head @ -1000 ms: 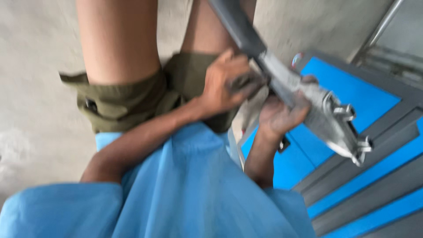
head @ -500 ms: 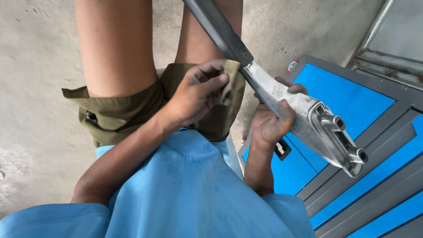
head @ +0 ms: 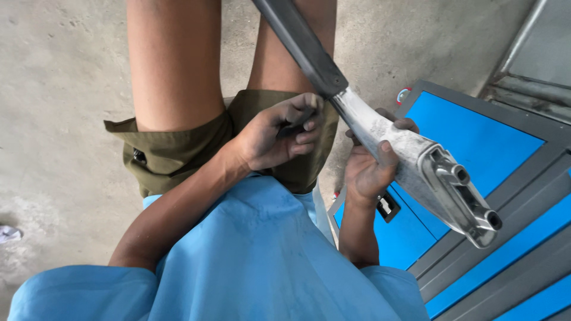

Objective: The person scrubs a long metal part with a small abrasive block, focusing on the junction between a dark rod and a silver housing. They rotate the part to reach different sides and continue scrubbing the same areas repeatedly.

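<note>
Left hand [head: 279,137] has shifted nearer, pinching dark piece [head: 295,126]; right hand [head: 372,166] grips metal part [head: 410,166] over concrete floor [head: 59,119].

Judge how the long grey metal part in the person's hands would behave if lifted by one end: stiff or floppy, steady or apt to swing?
The metal part looks cast and thick-walled, so probably stiff, not floppy. Its length beyond the right hand suggests it would swing or tip if gripped at one end. The dusty, dull surface likely gives fair friction; the left hand rests near the dark upper section.

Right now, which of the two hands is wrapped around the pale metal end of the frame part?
The right hand grips the pale metal part from below, thumb on top. The left hand pinches a small dark piece beside the black tube instead.
</note>
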A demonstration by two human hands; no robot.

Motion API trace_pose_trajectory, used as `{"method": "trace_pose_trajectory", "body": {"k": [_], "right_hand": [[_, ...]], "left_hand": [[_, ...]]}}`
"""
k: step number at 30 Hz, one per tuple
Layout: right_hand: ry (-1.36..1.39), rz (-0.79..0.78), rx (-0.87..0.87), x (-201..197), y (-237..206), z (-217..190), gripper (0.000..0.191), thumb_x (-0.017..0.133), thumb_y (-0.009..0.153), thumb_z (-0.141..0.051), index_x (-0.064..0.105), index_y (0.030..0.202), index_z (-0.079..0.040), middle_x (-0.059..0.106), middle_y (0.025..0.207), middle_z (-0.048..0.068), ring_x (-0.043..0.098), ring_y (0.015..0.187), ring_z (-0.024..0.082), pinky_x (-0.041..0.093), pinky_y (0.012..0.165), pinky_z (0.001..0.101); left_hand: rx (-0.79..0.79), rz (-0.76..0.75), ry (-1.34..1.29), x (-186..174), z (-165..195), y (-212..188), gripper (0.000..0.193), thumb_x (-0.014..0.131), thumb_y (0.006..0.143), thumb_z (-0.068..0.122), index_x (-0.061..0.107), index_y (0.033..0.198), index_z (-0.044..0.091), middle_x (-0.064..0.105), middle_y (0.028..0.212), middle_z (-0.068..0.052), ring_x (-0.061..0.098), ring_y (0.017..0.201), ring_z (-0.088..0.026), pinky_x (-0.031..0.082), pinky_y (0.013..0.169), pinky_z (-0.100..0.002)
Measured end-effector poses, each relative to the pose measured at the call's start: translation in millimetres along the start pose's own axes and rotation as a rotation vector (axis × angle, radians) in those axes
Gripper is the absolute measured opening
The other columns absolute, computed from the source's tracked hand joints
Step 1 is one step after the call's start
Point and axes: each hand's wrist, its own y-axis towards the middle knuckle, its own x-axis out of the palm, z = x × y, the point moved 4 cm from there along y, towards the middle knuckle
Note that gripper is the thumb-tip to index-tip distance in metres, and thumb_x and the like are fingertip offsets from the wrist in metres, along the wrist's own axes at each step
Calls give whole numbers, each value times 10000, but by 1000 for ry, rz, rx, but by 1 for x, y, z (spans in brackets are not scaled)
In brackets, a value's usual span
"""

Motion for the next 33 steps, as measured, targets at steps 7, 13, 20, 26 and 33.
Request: {"method": "trace_pose_trajectory", "body": {"k": [7, 13, 20, 26, 33], "right_hand": [[-16, -228, 418, -19, -36, 17, 725, 793, 923, -441, 493, 1394, 22, 602, 1262, 153, 633, 1158, 237, 526, 1023, 405], [-681, -321, -216, 19, -64, -45, 642, 791, 1010, -295, 437, 1441, 23, 619, 1223, 148, 645, 1052, 182, 546, 922, 322], [-1247, -353, -399, 93, -26, -117, 169, 790, 975, -112, 721, 1045, 26, 687, 907, 85, 671, 813, 194, 496, 695, 293], [-1451, -569, -247, 120, 6, -108, 143, 759, 999, -62, 764, 1138, -29, 695, 1010, 141, 680, 821, 228, 513, 691, 305], [-1440, -477, -217, 127, 21, -82, 212, 836, 947, -122, 720, 1081, -6, 729, 971, 123, 707, 825, 247, 533, 734, 346]], "left_hand": [[293, 339, 1022, -8, -2, -6, 111, 737, 973, 7, 708, 1079, 20, 706, 974, -39, 655, 909, -92, 554, 818, -255], [478, 127, 1318, 9, -15, -16, 140, 771, 906, -8, 744, 1042, 11, 735, 997, -51, 714, 918, -112, 586, 816, -286], [35, 77, 555, -19, -22, -18, 527, 703, 1006, 249, 538, 1445, 9, 603, 1428, -160, 574, 1360, -259, 475, 1173, -382], [-66, 48, -54, -28, -17, 30, 825, 453, 997, 644, 257, 1638, 164, 440, 1595, -57, 367, 1501, -251, 195, 1293, -470], [245, -34, -272, -33, 7, 83, 618, 583, 921, 627, 544, 1248, 105, 664, 1200, -151, 636, 1116, -303, 535, 996, -470]]}}
